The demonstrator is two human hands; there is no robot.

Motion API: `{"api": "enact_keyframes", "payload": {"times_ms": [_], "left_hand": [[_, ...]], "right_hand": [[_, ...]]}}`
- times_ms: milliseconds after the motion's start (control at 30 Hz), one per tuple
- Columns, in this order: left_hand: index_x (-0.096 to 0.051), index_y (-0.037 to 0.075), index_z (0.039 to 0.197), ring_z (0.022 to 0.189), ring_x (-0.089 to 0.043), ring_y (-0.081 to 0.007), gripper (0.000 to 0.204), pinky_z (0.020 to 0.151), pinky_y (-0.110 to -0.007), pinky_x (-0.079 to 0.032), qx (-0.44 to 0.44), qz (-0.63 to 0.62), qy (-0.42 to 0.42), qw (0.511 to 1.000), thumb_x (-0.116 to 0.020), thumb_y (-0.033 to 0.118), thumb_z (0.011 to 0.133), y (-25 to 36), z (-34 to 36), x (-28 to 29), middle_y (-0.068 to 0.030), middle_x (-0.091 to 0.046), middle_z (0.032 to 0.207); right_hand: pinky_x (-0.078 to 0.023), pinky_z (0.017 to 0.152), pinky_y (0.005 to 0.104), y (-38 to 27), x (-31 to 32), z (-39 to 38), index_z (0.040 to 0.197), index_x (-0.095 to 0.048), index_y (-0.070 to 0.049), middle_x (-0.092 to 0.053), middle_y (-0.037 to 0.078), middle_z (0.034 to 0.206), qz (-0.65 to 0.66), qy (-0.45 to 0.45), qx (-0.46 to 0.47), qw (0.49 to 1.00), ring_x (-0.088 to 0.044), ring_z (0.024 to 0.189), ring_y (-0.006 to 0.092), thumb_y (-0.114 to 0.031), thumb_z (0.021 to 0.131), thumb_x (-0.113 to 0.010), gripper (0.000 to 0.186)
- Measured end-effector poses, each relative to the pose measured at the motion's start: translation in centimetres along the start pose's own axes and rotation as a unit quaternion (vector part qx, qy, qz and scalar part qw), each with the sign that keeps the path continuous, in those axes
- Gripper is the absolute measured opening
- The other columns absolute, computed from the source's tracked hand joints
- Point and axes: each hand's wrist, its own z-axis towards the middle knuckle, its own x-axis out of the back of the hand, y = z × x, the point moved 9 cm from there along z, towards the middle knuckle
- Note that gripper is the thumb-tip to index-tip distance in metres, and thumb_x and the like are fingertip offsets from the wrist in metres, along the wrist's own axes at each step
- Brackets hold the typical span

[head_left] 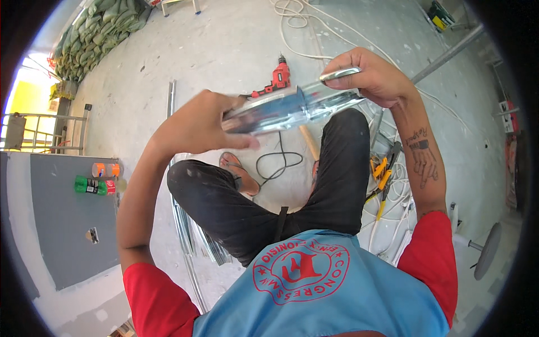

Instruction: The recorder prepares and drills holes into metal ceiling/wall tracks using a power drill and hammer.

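A short length of shiny galvanised metal channel (281,115) is held up above my knees, running from hand to hand. My left hand (193,123) grips its left end, thumb underneath and fingers over the top, slightly blurred. At the other end, my right hand (373,76) pinches a raised metal edge between thumb and fingers. A crosswise step shows near the channel's middle; whether two pieces are nested there I cannot tell. Beyond the channel lies a red corded power drill (281,74) on the floor, partly hidden by it.
Yellow-handled cutting tools (383,174) lie among white cables (398,194) by my right knee. Long metal channels (182,227) rest on the floor at my left. Bottles (95,185) stand out against a grey panel (62,224). Filled sacks (101,33) are piled far left.
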Motion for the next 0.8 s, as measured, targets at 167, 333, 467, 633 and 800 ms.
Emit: {"api": "enact_keyframes", "payload": {"times_ms": [167,333,467,633,800], "left_hand": [[-0.064,0.005,0.106,0.068,-0.068,-0.0277,0.044,0.068,-0.034,-0.052,0.027,0.008,0.131,0.991,-0.08,0.025,0.071,0.6,-0.4,0.5,-0.0148,-0.067,0.077],[-0.063,0.006,0.108,0.068,-0.068,-0.0305,0.046,0.067,-0.039,-0.053,0.086,0.078,0.147,0.982,-0.081,0.032,0.074,-5.8,-0.3,-0.5,-0.0139,-0.068,0.076],[-0.052,0.005,0.124,0.076,-0.068,-0.0339,0.056,0.069,-0.043,-0.052,0.197,0.09,0.238,0.947,-0.075,0.034,0.082,-21.3,-0.8,-4.9,-0.0178,-0.068,0.086],[-0.04,0.002,0.14,0.089,-0.065,-0.0384,0.071,0.079,-0.05,-0.051,0.38,0.031,0.298,0.875,-0.071,0.037,0.086,-41.6,-4.5,-23.5,-0.0224,-0.058,0.115],[-0.05,0.0,0.133,0.096,-0.056,-0.039,0.065,0.078,-0.047,-0.049,0.363,-0.028,0.398,0.842,-0.076,0.03,0.082,-43.2,-1.7,-34.1,-0.0203,-0.051,0.112]], "right_hand": [[-0.047,0.076,0.0209,4.2,1.2,0.9,0.106,-0.074,0.001,-0.072,0.006,0.091,0.074,0.048,-0.048,0.995,-0.064,0.084,0.0113,-0.021,0.086,-0.077,0.03],[-0.047,0.086,0.0287,9.0,1.8,5.9,0.124,-0.063,0.001,-0.067,0.014,0.115,-0.091,0.037,-0.057,0.994,-0.062,0.103,0.0168,-0.032,0.087,-0.075,0.051],[-0.048,0.095,0.044,31.2,9.8,10.7,0.136,-0.055,-0.004,-0.059,0.021,0.134,-0.207,0.237,-0.163,0.935,-0.056,0.124,0.0326,-0.055,0.085,-0.069,0.074],[-0.047,0.099,0.0454,53.7,0.1,5.4,0.117,-0.055,0.013,-0.06,0.032,0.122,-0.332,0.197,-0.433,0.814,-0.058,0.118,0.0416,-0.066,0.068,-0.077,0.095],[-0.051,0.087,0.0468,54.7,-2.3,3.9,0.112,-0.058,0.005,-0.066,0.026,0.105,-0.389,0.3,-0.317,0.811,-0.065,0.097,0.0429,-0.047,0.081,-0.073,0.063]]}}
